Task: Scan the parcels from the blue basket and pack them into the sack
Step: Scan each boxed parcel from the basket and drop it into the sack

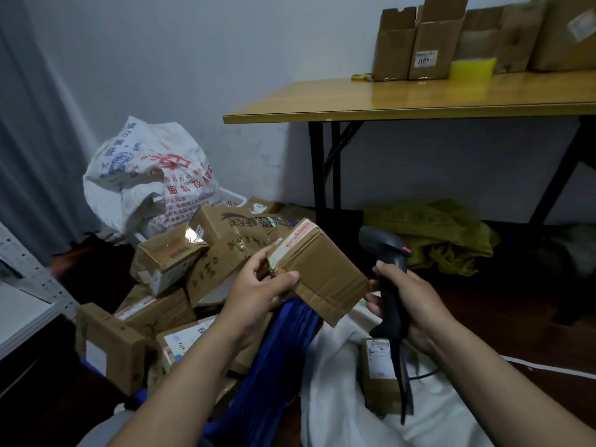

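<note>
Bench (419, 98), far right: wooden top on black folding legs, with opened cartons (429, 43) ranged along the wall, well apart from the work. Sack (338, 398), white, near right, on the floor: its mouth is slumped open below the hands, probably so that a scanned parcel can drop straight in; one labelled parcel (379, 366) lies inside. Blue basket (283, 343), near centre, just beside the sack: heaped with brown parcels (167, 262) on the left arm's side. Held parcel (322, 272): small brown carton raised between basket and sack, taped end tilted up and away; no label shows on its near faces, so it is probably being turned to find one. Scanner (385, 253), dark, pistol-shaped: upright just right of the carton, cable hanging over the sack. Left hand (258, 291): thumb and fingers pinch the carton's left end. Right hand (409, 304): fingers wrapped round the scanner's grip.
</note>
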